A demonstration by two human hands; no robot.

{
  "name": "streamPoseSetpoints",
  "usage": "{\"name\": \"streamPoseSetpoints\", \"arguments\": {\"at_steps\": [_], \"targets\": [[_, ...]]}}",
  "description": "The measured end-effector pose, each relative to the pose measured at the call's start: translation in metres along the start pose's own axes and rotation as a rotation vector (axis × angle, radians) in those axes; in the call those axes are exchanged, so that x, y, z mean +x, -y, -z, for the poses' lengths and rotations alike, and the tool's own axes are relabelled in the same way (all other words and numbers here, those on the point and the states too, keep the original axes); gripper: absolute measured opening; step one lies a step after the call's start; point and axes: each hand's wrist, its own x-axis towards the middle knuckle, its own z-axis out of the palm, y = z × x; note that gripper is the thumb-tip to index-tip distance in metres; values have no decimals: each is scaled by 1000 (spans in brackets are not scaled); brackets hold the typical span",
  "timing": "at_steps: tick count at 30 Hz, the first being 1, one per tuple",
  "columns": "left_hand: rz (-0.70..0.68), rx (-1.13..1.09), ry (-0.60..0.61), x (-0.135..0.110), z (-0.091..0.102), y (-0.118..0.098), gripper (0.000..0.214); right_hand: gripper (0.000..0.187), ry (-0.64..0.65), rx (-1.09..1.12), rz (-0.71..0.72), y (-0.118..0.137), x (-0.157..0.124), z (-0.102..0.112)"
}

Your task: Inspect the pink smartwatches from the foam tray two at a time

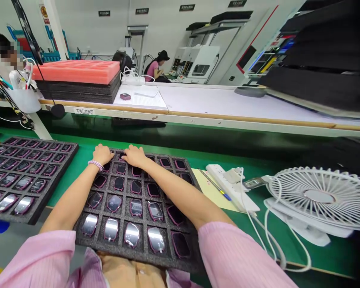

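A dark grey foam tray (124, 212) lies in front of me, its near part overhanging the green table's front edge against my body. Rows of small rectangular devices with glossy dark screens and purple rims, like smartwatches (136, 187), sit in its compartments; those nearest me reflect bright light. My left hand (103, 155), with a beaded band at the wrist, is closed over the far edge near the left corner. Beside it, my right hand (134, 156) is closed over the same edge. Both thumbs point inward over the top row; the other fingertips are hidden behind the edge.
A second foam tray (33, 176) of similar devices lies left. Right are yellow paper (202, 186), a pen (219, 188), a power strip (225, 184) with cables and a white fan (321, 200). A shelf (198, 102) crosses behind, bearing pink foam (78, 71). Other people sit beyond.
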Motion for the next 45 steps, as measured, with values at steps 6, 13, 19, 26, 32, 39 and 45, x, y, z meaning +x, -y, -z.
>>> {"name": "streamPoseSetpoints", "arguments": {"at_steps": [6,13,19,26,32,39,45], "targets": [[23,-79,48,-1,-2,12,41,23,-7,86,-31,1,13,-13],[-41,-442,-24,-8,14,4,13,23,-174,540,8,-7,0,-6],[-239,-1008,169,-28,38,-35,32,12,-110,1210,47,-41,-34,19],[-246,-1201,211,-52,6,-60,32,28,5,1693,31,-65,-79,-5],[-279,-1106,29,-58,-20,-59,33,56,96,1900,186,-67,-86,-29],[-385,-992,-37,-65,-20,-57,31,64,95,1894,321,-73,-89,-33],[-431,-856,-159,-70,-26,-53,37,61,144,1881,310,-75,-91,-38]]}}
